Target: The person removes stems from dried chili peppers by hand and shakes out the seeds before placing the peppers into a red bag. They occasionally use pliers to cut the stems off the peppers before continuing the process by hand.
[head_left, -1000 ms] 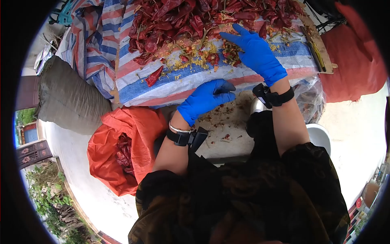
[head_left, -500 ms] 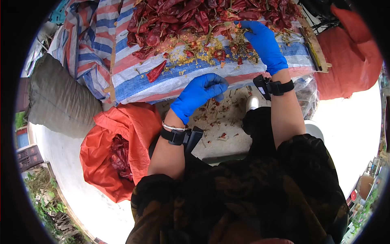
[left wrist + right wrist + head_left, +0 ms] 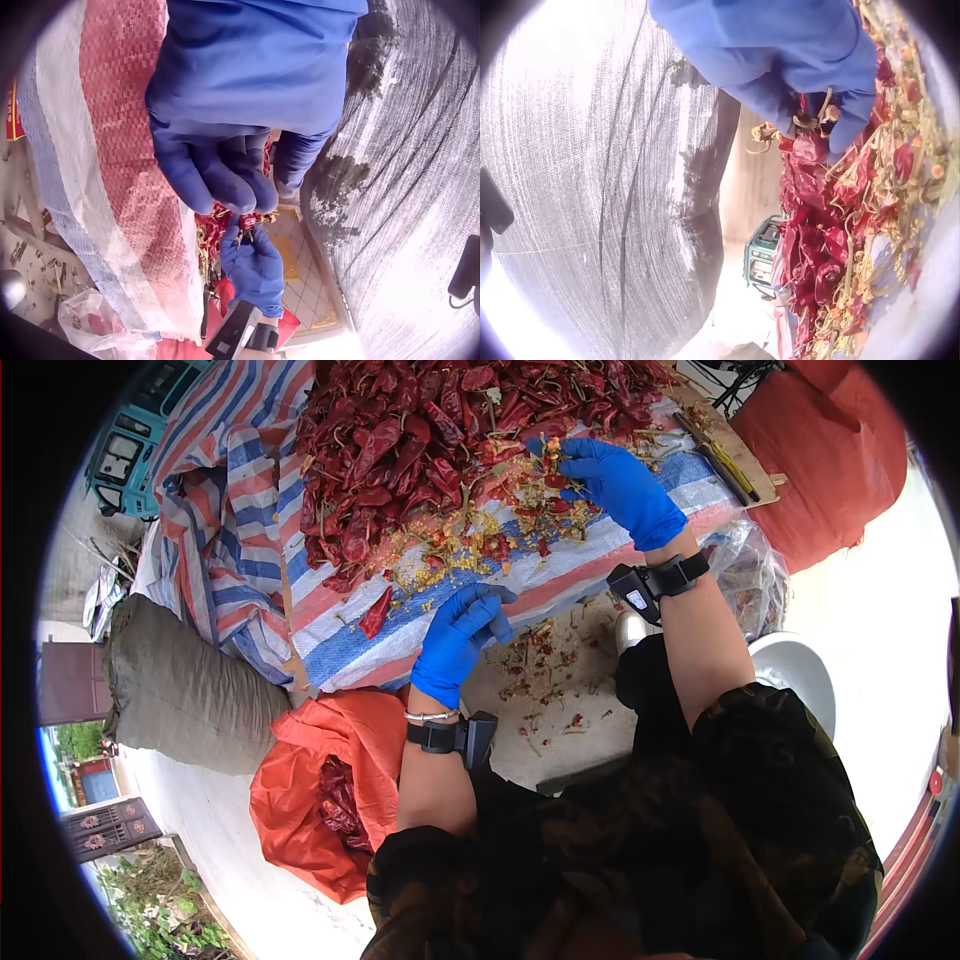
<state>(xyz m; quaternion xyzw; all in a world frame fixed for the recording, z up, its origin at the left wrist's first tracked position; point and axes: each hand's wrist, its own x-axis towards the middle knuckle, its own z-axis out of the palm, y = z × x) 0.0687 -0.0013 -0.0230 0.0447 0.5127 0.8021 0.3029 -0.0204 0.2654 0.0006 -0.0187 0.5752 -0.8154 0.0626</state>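
Blue gloves cover both hands. My right hand [image 3: 630,500] is over the near right side of a pile of dried red chilies [image 3: 400,445], pinching a small bunch of chili stems [image 3: 549,455] with yellow seeds on it. In the right wrist view, stalks [image 3: 826,112] stick out between the thumb and fingers. Near the front edge of the striped sheet [image 3: 345,650], my left hand [image 3: 455,645] hovers with loosely bent fingers. Nothing shows in its grasp in the left wrist view. Loose seeds and stems [image 3: 430,565] lie between the hands, and one chili [image 3: 376,613] lies apart.
An orange-red sack [image 3: 330,725] holding chilies stands below the left hand. A grey sack [image 3: 190,680] leans at the left. Along the right table edge lies a yellow-and-black tool [image 3: 728,470], beside a red sack [image 3: 820,460]. A grey basin [image 3: 805,670] stands lower right.
My right hand has gone from spread fingers among the seeds to pinching a bunch of stems, and is a little further left. The left hand shifted left. The head view has tilted.
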